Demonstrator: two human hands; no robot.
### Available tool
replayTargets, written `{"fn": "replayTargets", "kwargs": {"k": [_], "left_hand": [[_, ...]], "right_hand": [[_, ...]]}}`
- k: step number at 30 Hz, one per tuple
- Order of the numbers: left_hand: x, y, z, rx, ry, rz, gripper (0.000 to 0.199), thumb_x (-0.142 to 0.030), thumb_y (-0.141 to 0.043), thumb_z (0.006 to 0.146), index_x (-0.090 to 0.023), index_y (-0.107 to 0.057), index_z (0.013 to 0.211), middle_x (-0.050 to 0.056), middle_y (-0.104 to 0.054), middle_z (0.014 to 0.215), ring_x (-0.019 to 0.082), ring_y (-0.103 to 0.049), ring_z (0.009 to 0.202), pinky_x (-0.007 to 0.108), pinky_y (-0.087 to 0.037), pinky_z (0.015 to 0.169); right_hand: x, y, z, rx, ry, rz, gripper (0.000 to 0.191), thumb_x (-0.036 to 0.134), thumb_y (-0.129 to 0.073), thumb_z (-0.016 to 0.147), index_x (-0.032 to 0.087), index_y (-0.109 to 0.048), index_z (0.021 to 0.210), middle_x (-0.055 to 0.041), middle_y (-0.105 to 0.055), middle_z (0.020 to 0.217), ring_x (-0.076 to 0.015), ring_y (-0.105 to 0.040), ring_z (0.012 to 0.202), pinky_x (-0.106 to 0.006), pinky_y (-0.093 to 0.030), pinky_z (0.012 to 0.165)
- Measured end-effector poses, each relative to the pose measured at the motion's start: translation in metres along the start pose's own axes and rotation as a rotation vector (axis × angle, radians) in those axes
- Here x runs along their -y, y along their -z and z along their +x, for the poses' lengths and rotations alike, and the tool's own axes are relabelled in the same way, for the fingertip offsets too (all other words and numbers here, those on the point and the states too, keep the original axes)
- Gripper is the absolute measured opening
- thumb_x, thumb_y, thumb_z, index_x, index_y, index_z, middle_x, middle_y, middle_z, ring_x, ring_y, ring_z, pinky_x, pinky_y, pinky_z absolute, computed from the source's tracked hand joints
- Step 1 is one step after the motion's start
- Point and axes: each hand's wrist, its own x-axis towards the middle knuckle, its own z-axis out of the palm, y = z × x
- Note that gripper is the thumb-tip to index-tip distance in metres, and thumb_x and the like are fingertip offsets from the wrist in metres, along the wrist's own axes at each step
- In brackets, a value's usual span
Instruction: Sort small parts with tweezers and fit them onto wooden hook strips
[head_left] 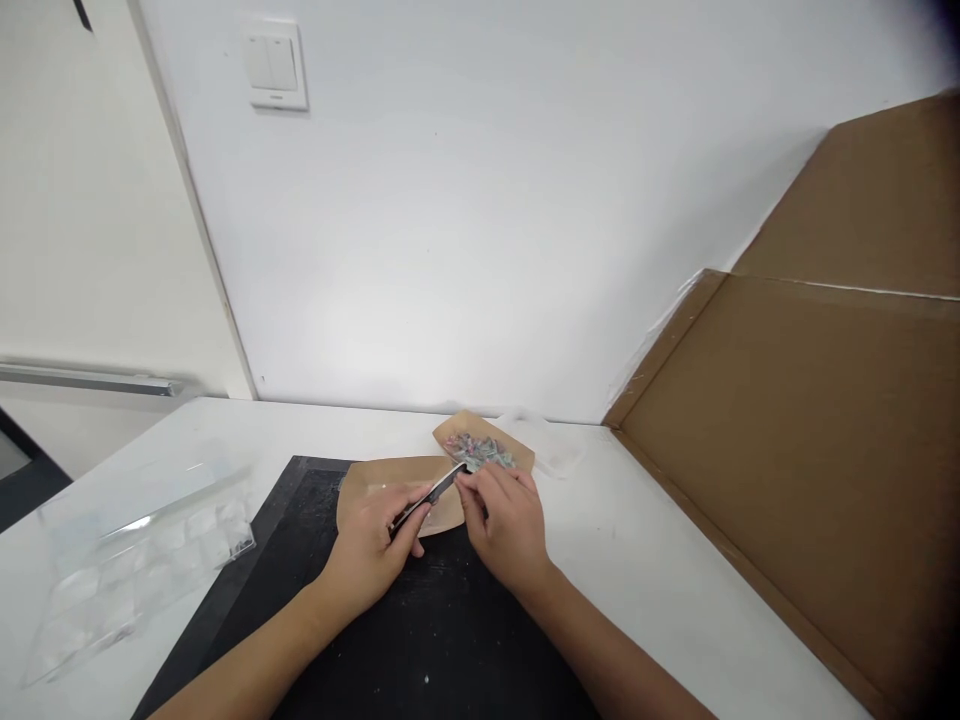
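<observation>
My left hand (367, 540) is closed around a slim black tool with a pale, shiny edge (442, 486); its exact kind is unclear. The tool slants up to the right over a brown paper tray (352, 492). Beside its upper end, my right hand (508, 522) is closed in a pinch. Whatever lies between those fingertips is too small or hidden to name. Just behind the right hand stands a second brown paper tray (523, 455), holding a heap of small pink, green and grey pieces (472, 446).
Under my hands lies a black mat (420, 630) on a white table (622, 520). A clear plastic compartment box (142, 575) rests at left. Clear plastic wrap (555, 445) lies behind the trays. Large cardboard panels (810, 430) stand along the right, with a white wall (450, 220) behind.
</observation>
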Motion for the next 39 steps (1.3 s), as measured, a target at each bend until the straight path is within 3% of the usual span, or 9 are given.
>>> {"fn": "replayTargets", "kwargs": {"k": [3,7,10,19,24,30,35,39], "left_hand": [[-0.001,0.0,-0.001,-0.002,-0.008,0.002,0.032,-0.033,-0.052,0.103,-0.025,-0.067,0.13,-0.002,-0.075,0.09,0.009,-0.068,0.059,0.026,-0.052,0.08],[0.0,0.0,0.0,0.014,-0.003,-0.001,0.032,-0.033,-0.051,0.104,-0.025,-0.067,0.13,-0.001,-0.075,0.091,0.009,-0.067,0.059,0.026,-0.052,0.079],[0.0,0.001,0.0,0.005,-0.001,-0.008,0.032,-0.033,-0.051,0.104,-0.025,-0.067,0.13,0.0,-0.076,0.097,0.009,-0.067,0.058,0.027,-0.052,0.08],[-0.005,0.002,-0.001,-0.009,-0.026,0.004,0.035,-0.031,-0.052,0.103,-0.025,-0.065,0.135,-0.004,-0.071,0.074,0.012,-0.069,0.063,0.027,-0.051,0.078],[-0.004,0.002,0.0,-0.01,-0.028,-0.038,0.034,-0.031,-0.052,0.104,-0.027,-0.065,0.134,-0.001,-0.075,0.1,0.007,-0.065,0.056,0.026,-0.052,0.078],[-0.005,0.002,-0.001,-0.011,-0.032,0.009,0.037,-0.031,-0.051,0.104,-0.024,-0.063,0.138,-0.004,-0.068,0.066,0.015,-0.068,0.067,0.028,-0.05,0.08],[-0.005,0.001,0.0,-0.004,-0.024,-0.003,0.035,-0.031,-0.05,0.104,-0.024,-0.066,0.134,-0.002,-0.071,0.075,0.013,-0.068,0.064,0.028,-0.051,0.08],[-0.005,0.002,0.001,-0.017,-0.023,0.009,0.035,-0.031,-0.052,0.103,-0.024,-0.066,0.134,-0.003,-0.071,0.07,0.015,-0.07,0.067,0.029,-0.05,0.081]], "right_hand": [[-0.006,0.0,0.001,-0.028,-0.032,0.001,0.021,0.021,-0.053,0.102,0.021,-0.058,0.083,0.0014,-0.057,0.07,-0.0147,-0.052,0.065,-0.033,-0.036,0.077],[0.001,-0.003,-0.003,0.069,0.002,0.056,0.02,0.021,-0.052,0.103,0.021,-0.058,0.083,0.0004,-0.06,0.073,-0.0153,-0.055,0.069,-0.033,-0.036,0.078],[0.005,-0.003,-0.005,0.069,0.014,0.048,0.018,0.021,-0.053,0.102,0.021,-0.059,0.086,0.0004,-0.062,0.075,-0.0153,-0.056,0.07,-0.033,-0.036,0.078],[-0.002,0.0,0.0,-0.034,-0.003,0.034,0.017,0.02,-0.055,0.101,0.021,-0.06,0.085,0.0015,-0.059,0.07,-0.0152,-0.054,0.066,-0.033,-0.038,0.079],[0.007,0.0,-0.001,0.071,0.098,0.057,0.015,0.018,-0.053,0.101,0.021,-0.06,0.089,0.001,-0.061,0.073,-0.0147,-0.056,0.069,-0.032,-0.036,0.079],[-0.001,0.003,0.003,-0.02,0.037,-0.02,0.019,0.02,-0.054,0.102,0.021,-0.058,0.083,0.0021,-0.057,0.068,-0.0144,-0.052,0.065,-0.033,-0.037,0.079],[0.01,0.001,0.0,0.065,0.109,0.016,0.022,0.019,-0.052,0.102,0.022,-0.057,0.081,0.0018,-0.058,0.069,-0.0142,-0.053,0.066,-0.032,-0.036,0.077],[0.011,0.0,0.0,0.024,0.094,-0.023,0.022,0.02,-0.053,0.102,0.022,-0.057,0.08,0.002,-0.058,0.068,-0.0141,-0.053,0.064,-0.033,-0.036,0.078]]}}
